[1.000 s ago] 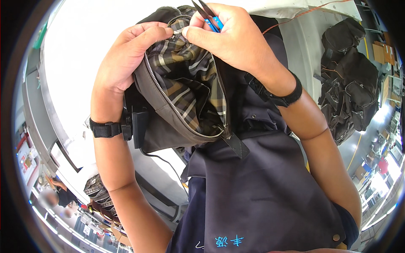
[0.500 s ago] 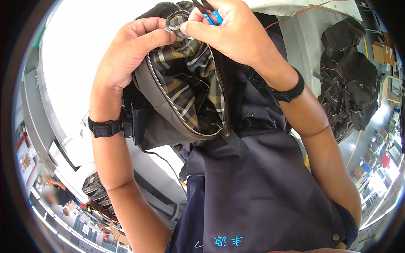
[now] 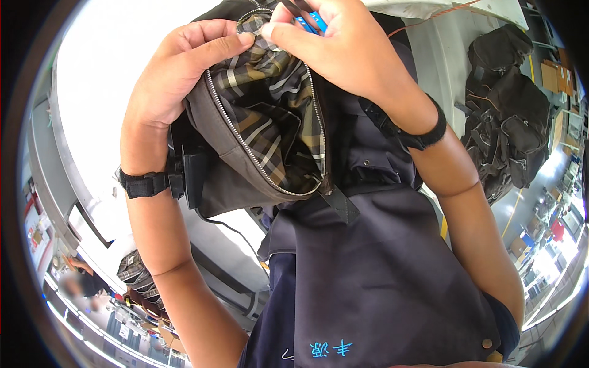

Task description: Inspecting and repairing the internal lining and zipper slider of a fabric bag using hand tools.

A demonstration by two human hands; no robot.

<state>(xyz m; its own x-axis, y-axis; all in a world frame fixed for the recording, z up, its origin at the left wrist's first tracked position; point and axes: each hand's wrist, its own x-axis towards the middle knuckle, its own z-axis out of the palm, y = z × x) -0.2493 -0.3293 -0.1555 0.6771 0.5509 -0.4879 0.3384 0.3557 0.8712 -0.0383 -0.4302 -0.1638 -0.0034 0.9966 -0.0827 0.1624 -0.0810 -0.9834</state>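
A dark grey-brown bag (image 3: 215,129) lies before me, its metal zipper undone and its plaid lining (image 3: 270,104) showing in yellow, brown and white. My left hand (image 3: 184,67) pinches the lining and edge at the far end of the opening between thumb and fingers. Close beside it, my right hand (image 3: 343,49) pinches the lining with thumb and forefinger. That same hand also keeps small thread snips with blue grips (image 3: 310,23) tucked in its palm, their dark blades partly cut off by the upper edge. A dark zipper-end tab (image 3: 337,202) hangs at the bag's near end.
A white table (image 3: 98,80) spreads to the left under the bag. Several dark bags (image 3: 506,116) are piled at the right. Plaid pieces (image 3: 138,276) lie at lower left. A thin cable (image 3: 236,230) runs below the bag. Another person (image 3: 89,282) is far off at left.
My left hand and forearm have shifted slightly left, and the bag's left edge has come along. The lining at the far end looks more spread. My right hand has barely moved.
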